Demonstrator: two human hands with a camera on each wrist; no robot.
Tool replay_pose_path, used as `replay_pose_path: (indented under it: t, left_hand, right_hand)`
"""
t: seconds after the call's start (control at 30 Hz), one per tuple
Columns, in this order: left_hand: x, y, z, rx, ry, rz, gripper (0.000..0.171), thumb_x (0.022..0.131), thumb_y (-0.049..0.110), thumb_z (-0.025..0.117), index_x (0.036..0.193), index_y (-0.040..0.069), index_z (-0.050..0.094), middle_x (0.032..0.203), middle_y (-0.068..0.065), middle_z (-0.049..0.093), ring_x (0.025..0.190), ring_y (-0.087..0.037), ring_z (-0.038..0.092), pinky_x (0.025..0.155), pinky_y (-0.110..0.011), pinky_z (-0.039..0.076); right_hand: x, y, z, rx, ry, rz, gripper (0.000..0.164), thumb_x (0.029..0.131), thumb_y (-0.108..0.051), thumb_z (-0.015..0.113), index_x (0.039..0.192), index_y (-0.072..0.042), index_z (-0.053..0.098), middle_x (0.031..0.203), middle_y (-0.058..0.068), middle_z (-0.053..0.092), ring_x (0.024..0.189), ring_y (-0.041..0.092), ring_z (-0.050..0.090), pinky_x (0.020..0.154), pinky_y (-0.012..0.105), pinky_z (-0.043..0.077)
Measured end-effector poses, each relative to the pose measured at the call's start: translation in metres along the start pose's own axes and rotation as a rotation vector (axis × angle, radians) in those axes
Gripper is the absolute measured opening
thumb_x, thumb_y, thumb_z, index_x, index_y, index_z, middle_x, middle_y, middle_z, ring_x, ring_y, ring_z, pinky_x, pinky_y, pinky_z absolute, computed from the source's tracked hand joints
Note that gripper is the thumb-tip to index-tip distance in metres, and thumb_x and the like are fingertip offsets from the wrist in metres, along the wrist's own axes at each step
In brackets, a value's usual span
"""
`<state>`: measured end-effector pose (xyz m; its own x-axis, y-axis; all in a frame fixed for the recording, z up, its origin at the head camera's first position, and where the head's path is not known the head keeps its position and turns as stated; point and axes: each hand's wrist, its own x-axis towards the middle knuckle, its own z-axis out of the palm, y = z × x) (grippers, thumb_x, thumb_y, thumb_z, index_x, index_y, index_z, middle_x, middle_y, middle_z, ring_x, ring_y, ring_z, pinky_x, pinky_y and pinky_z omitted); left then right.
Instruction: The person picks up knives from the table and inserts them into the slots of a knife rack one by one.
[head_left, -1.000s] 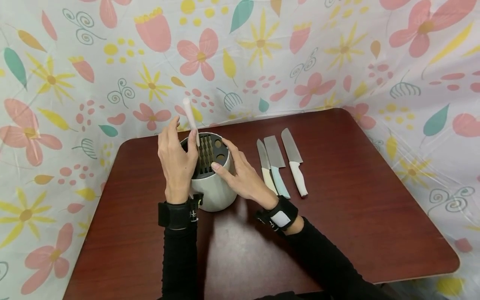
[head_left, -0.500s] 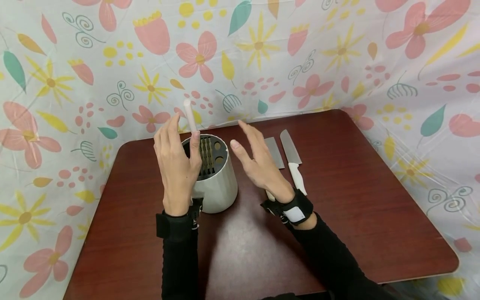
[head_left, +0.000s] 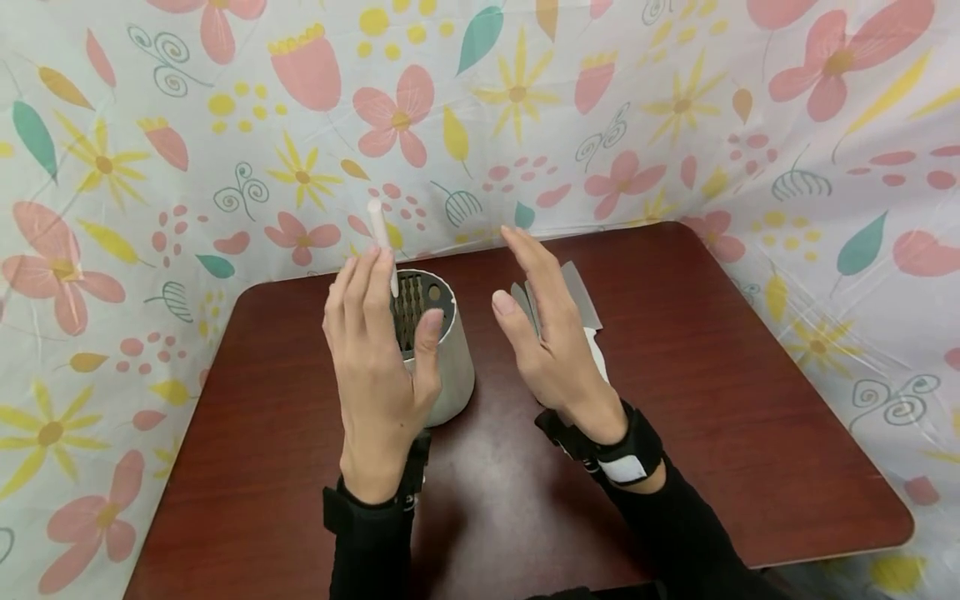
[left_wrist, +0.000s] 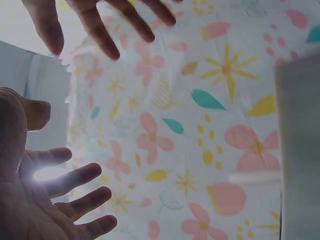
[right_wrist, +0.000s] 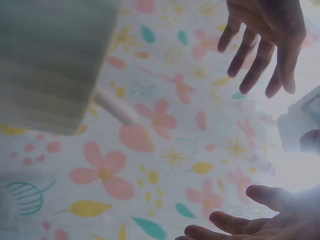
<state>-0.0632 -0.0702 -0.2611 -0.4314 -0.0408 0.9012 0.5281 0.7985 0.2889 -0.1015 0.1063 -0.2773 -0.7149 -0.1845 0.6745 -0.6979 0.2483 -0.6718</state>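
A white round knife holder [head_left: 452, 375] with a dark slotted top stands on the table. From its slots rises a pale pinkish handle [head_left: 381, 227], tilted slightly; what lies below the top is hidden. My left hand [head_left: 378, 367] is raised in front of the holder, fingers straight and thumb apart, covering part of it and gripping nothing. To the right, my right hand [head_left: 558, 354] hovers with spread fingers over the knives, holding nothing. Behind it a white-handled knife [head_left: 582, 297] shows its blade, and two more blades are mostly hidden. Both wrist views show the holder [left_wrist: 306, 145] [right_wrist: 50, 70].
The dark reddish-brown table [head_left: 712, 400] has rounded corners. A floral curtain [head_left: 480, 125] hangs behind it and along both sides. Black straps [head_left: 626, 454] with small devices sit on both wrists.
My right hand has left the holder's rim and moved right, over the knives. My left hand has drawn back from beside the handle toward me, and its thumb has spread.
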Motion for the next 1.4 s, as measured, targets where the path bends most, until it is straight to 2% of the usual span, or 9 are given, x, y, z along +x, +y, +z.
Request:
replay_pose_path:
  t: [0.17, 0.3, 0.43, 0.63, 0.77, 0.93, 1.07, 1.2, 1.4]
  left_hand:
    - [-0.007, 0.020, -0.004, -0.013, 0.014, 0.039, 0.053, 0.106, 0.037, 0.050, 0.142, -0.002, 0.052, 0.142, -0.023, 0.057, 0.139, -0.042, 0.046, 0.116, -0.061, 0.033]
    - [-0.014, 0.031, -0.005, -0.033, 0.021, 0.082, 0.051, 0.106, 0.035, 0.050, 0.139, -0.004, 0.053, 0.141, -0.025, 0.057, 0.138, -0.044, 0.046, 0.117, -0.059, 0.032]
    - [-0.022, 0.037, -0.005, -0.037, 0.005, 0.101, 0.050, 0.106, 0.033, 0.051, 0.139, -0.005, 0.053, 0.141, -0.025, 0.057, 0.138, -0.044, 0.045, 0.120, -0.057, 0.029]
    - [-0.037, 0.042, -0.002, -0.036, -0.036, 0.107, 0.049, 0.107, 0.032, 0.050, 0.138, -0.004, 0.054, 0.141, -0.025, 0.057, 0.137, -0.045, 0.046, 0.116, -0.062, 0.029]
    - [-0.046, 0.043, 0.001, -0.038, -0.051, 0.116, 0.048, 0.107, 0.032, 0.048, 0.137, -0.004, 0.055, 0.141, -0.024, 0.057, 0.136, -0.044, 0.048, 0.115, -0.060, 0.033]
    - [-0.057, 0.045, 0.004, -0.034, -0.050, 0.138, 0.047, 0.107, 0.032, 0.046, 0.135, -0.005, 0.056, 0.138, -0.024, 0.059, 0.132, -0.044, 0.051, 0.115, -0.055, 0.034]
    - [-0.066, 0.046, 0.006, -0.032, -0.053, 0.152, 0.047, 0.108, 0.032, 0.044, 0.135, -0.004, 0.057, 0.137, -0.024, 0.060, 0.130, -0.043, 0.052, 0.112, -0.055, 0.036]
    - [-0.077, 0.048, 0.008, -0.021, -0.105, 0.128, 0.048, 0.108, 0.033, 0.042, 0.138, -0.002, 0.056, 0.141, -0.022, 0.058, 0.133, -0.041, 0.050, 0.107, -0.059, 0.037]
    - [-0.093, 0.050, 0.010, -0.006, -0.167, 0.095, 0.048, 0.109, 0.032, 0.041, 0.142, 0.000, 0.054, 0.144, -0.020, 0.056, 0.135, -0.041, 0.049, 0.106, -0.059, 0.037]
  right_hand:
    - [-0.008, -0.014, -0.007, -0.010, 0.048, -0.100, 0.058, 0.107, -0.039, 0.044, 0.156, -0.008, 0.039, 0.161, 0.006, 0.041, 0.154, 0.031, 0.030, 0.127, 0.047, 0.022]
    - [-0.017, -0.024, -0.010, -0.035, 0.069, -0.172, 0.061, 0.107, -0.041, 0.043, 0.152, 0.000, 0.041, 0.158, 0.015, 0.044, 0.153, 0.034, 0.033, 0.127, 0.049, 0.022]
    - [-0.026, -0.030, -0.009, -0.055, 0.086, -0.221, 0.062, 0.106, -0.040, 0.044, 0.148, 0.005, 0.044, 0.154, 0.022, 0.046, 0.150, 0.037, 0.037, 0.126, 0.046, 0.027]
    - [-0.037, -0.031, -0.008, -0.112, 0.130, -0.298, 0.060, 0.106, -0.037, 0.045, 0.141, 0.011, 0.049, 0.148, 0.031, 0.048, 0.145, 0.041, 0.042, 0.125, 0.052, 0.028]
    - [-0.044, -0.030, -0.007, -0.133, 0.140, -0.317, 0.058, 0.106, -0.037, 0.045, 0.139, 0.011, 0.051, 0.147, 0.033, 0.048, 0.147, 0.039, 0.041, 0.124, 0.052, 0.029]
    - [-0.054, -0.025, -0.007, -0.151, 0.131, -0.312, 0.057, 0.105, -0.037, 0.046, 0.138, 0.009, 0.053, 0.151, 0.028, 0.047, 0.148, 0.037, 0.040, 0.125, 0.050, 0.028]
    - [-0.063, -0.021, -0.006, -0.168, 0.131, -0.318, 0.057, 0.105, -0.038, 0.047, 0.138, 0.008, 0.054, 0.152, 0.026, 0.047, 0.146, 0.039, 0.042, 0.125, 0.046, 0.029]
    - [-0.072, -0.016, -0.005, -0.166, 0.118, -0.314, 0.056, 0.106, -0.037, 0.047, 0.139, 0.008, 0.054, 0.152, 0.026, 0.047, 0.148, 0.038, 0.040, 0.126, 0.045, 0.028]
    - [-0.085, -0.007, -0.003, -0.196, 0.083, -0.268, 0.055, 0.106, -0.038, 0.046, 0.140, 0.005, 0.055, 0.153, 0.025, 0.046, 0.150, 0.036, 0.038, 0.127, 0.041, 0.027]
